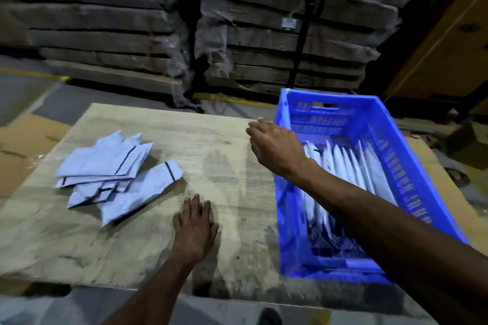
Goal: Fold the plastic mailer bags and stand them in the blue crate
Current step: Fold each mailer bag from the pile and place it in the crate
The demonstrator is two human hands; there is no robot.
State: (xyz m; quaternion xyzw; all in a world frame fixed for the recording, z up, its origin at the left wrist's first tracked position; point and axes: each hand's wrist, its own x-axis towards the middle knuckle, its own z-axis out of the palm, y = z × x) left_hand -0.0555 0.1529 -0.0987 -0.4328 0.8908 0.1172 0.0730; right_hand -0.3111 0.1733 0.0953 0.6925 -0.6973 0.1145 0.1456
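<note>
Thin grey plastic mailer bags [116, 174]: light, floppy, slick; pinch an edge. Left hand [195, 224] flat on the wooden board [158, 124], right hand [274, 145] loosely curled, both empty

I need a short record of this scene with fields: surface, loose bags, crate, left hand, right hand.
surface: wooden board
loose bags: pile of mailer bags lying flat, left of the hands
crate: blue crate at right, with folded bags standing inside
left hand: flat on the board, holds nothing
right hand: above the crate's left wall, holds nothing
</note>
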